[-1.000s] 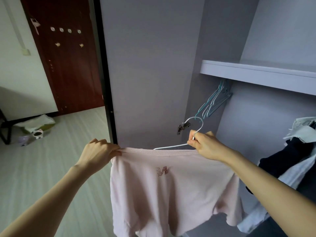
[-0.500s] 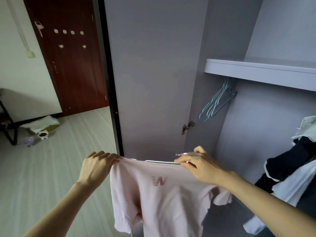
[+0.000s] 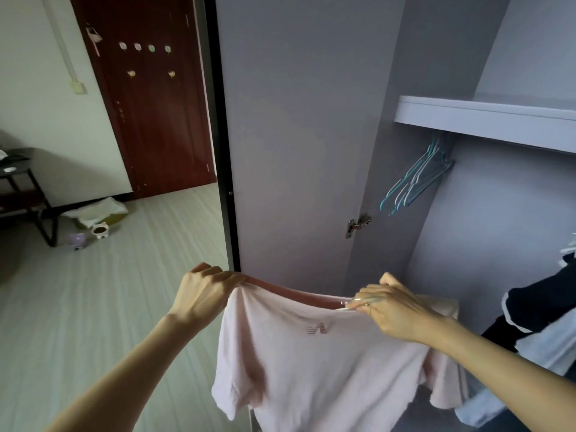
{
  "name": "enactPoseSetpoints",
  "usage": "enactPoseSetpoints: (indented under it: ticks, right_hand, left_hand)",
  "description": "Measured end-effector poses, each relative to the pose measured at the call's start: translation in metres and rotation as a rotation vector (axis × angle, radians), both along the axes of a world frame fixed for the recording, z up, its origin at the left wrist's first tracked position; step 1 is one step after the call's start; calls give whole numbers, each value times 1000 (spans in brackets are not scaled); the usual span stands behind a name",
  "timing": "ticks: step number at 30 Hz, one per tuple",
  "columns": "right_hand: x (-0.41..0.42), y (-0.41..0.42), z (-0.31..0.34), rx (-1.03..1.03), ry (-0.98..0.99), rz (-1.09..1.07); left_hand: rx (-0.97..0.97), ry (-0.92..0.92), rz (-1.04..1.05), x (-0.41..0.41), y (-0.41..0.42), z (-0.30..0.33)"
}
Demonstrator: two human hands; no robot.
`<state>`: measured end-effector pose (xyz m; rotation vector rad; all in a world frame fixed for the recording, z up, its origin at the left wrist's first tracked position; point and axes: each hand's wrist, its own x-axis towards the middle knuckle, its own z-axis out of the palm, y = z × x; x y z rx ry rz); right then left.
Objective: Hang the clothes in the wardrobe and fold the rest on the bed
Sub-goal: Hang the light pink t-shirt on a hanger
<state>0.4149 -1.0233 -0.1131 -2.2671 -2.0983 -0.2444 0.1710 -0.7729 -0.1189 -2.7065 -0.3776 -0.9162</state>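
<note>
a: where's the shirt (image 3: 314,363)?
b: held up in front of the open wardrobe (image 3: 311,126), pink, hanging down from its top edge, between the two hands.
a: left hand (image 3: 204,294)?
b: fingers curled tight round the shirt's left corner, bunching the cloth.
a: right hand (image 3: 391,307)?
b: fingers clamped on the shirt's right edge, together with a thin pale hanger (image 3: 355,304) whose wire barely shows by the fingertips.
a: what's inside?
b: spare hangers (image 3: 414,179) dangle under the shelf (image 3: 480,116) at the far right. dark and white clothes (image 3: 536,332) hang at the right edge. a brown door (image 3: 146,98) stands far left.
</note>
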Motion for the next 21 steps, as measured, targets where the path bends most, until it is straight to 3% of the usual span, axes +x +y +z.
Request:
enactPoseSetpoints:
  ticks: [3,9,14,21]
  right_hand:
    - [2,15,3,133,82,-95]
    - [3,28,3,22,167,-163]
    - [2,25,4,55,316,-301]
    - [5,12,-2,-217,342,-337]
  left_hand:
    - [-43,127,6,13,-12,2]
    - [-91,157,-49,25,-23,-8]
    - [-283,132,32,35,-32,-9]
    - [-400,26,132,35,-31,2]
